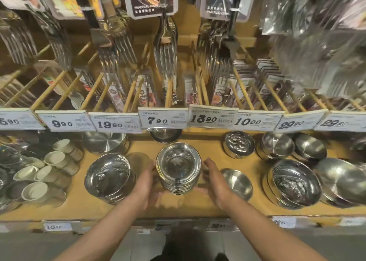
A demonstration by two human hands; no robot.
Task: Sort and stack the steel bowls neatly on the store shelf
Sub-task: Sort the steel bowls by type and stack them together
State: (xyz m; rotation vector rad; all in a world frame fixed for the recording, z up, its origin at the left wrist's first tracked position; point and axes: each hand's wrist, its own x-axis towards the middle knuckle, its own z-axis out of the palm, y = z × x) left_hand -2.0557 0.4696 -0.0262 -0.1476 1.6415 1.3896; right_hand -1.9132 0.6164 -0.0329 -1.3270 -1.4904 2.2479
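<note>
A stack of several small steel bowls [178,169] stands at the middle of the wooden shelf [178,207]. My left hand [146,183] lies against the stack's left side with straight fingers. On the other side, my right hand [213,181] is held with straight fingers and its thumb reaching toward the base; a thin gap shows between fingers and bowls. A wider bowl stack [109,176] stands to the left. One single small bowl [237,183] sits just right of my right hand.
More bowl stacks [239,144] [277,144] and large bowls [295,183] fill the right side. Two pans [105,141] [166,135] stand at the back. White cups [55,157] crowd the left. Price tags [163,120] and hanging forks [166,62] overhang the shelf.
</note>
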